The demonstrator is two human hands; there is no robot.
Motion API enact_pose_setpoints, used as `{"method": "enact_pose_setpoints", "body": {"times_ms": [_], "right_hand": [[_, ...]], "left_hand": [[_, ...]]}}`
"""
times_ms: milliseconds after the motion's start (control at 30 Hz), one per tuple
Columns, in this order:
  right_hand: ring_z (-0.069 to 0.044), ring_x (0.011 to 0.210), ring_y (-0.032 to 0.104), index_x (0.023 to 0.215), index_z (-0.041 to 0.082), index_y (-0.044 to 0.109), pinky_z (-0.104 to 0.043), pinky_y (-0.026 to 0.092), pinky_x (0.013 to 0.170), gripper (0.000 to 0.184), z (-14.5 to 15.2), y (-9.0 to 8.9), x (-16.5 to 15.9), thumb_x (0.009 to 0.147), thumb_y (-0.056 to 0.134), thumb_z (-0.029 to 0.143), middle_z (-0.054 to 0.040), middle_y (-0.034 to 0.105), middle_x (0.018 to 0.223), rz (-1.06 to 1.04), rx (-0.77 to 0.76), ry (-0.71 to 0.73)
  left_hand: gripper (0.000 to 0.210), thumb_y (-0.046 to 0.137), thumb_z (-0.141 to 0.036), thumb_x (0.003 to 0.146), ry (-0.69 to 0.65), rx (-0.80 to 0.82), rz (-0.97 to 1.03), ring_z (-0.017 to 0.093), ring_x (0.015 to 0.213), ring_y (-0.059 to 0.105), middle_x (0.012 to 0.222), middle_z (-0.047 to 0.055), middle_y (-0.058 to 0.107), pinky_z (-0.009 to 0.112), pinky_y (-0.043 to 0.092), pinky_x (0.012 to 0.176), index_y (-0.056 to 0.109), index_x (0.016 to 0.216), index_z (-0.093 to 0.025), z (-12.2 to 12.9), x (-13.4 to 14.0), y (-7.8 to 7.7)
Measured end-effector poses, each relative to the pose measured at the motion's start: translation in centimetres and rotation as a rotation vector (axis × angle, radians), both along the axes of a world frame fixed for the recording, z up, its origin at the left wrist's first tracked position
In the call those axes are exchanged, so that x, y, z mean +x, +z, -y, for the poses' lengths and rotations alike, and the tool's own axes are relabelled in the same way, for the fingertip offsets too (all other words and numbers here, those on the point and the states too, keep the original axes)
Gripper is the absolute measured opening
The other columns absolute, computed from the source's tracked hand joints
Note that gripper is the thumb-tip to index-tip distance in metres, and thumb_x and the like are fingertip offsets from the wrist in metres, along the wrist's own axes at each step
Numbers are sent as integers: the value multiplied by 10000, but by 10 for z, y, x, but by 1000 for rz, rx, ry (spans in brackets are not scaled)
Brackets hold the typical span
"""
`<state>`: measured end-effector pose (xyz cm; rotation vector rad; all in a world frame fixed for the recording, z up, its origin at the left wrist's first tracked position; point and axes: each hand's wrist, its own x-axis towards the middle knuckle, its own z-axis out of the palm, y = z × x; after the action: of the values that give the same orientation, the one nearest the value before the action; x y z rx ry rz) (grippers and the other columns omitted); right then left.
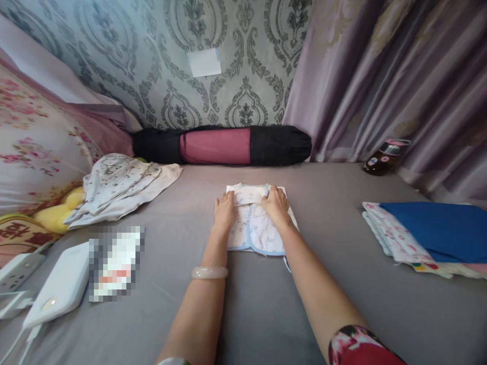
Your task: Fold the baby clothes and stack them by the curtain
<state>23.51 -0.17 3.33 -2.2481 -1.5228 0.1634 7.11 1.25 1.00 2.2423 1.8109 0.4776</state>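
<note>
A small white baby garment (262,230) with blue trim and a pale print lies flat on the grey sheet, its far part folded over toward me into a band. My left hand (225,209) is closed on the left end of this band, its fingertips partly hidden. At the band's right end, my right hand (276,205) grips the cloth with thumb and fingers bent. A thin tie shows by the garment's lower right corner, under my right forearm.
To the right lies a stack of folded cloths (433,233), with a dark bottle (386,157) behind it. Crumpled white clothes (122,185) lie at left, near a white power bank (61,284) with cables and a power strip (19,271). A black and pink roll (216,146) rests against the wall.
</note>
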Motion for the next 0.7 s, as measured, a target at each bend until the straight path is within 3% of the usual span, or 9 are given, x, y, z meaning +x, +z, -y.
{"method": "enact_pose_setpoints", "body": {"times_ms": [200, 333, 467, 700], "right_hand": [[-252, 1347, 360, 1357, 155, 483, -440, 226, 1111, 442, -4, -11, -10, 949, 313, 168, -122, 471, 1432, 141, 191, 359], [-238, 1434, 211, 1426, 191, 424, -466, 124, 1154, 476, -4, -20, -18, 982, 264, 247, -53, 358, 1528, 122, 100, 533], [-234, 1428, 234, 1444, 207, 411, -472, 108, 1159, 495, -2, -24, -21, 983, 255, 298, -38, 360, 1526, 94, -11, 534], [-222, 1422, 243, 1444, 193, 412, -448, 99, 1162, 505, -1, -27, -23, 987, 229, 305, -34, 373, 1519, 135, 13, 507]], "left_hand": [[538, 345, -50, 843, -138, 115, 1, 243, 1413, 311, 1473, 144, 431, 475, 234, 1155, 407, 1373, -124, 3, 21, 3], [491, 328, -105, 889, -207, 78, 17, 244, 1394, 342, 1461, 162, 438, 441, 262, 1144, 408, 1374, -97, 4, 28, -3], [493, 309, -129, 912, -207, 34, 5, 256, 1391, 343, 1470, 169, 423, 428, 250, 1149, 397, 1394, -79, 2, 24, -9], [450, 313, -163, 940, -191, 84, 25, 250, 1375, 370, 1451, 155, 453, 415, 267, 1142, 433, 1369, -99, 0, 21, -15]]}}
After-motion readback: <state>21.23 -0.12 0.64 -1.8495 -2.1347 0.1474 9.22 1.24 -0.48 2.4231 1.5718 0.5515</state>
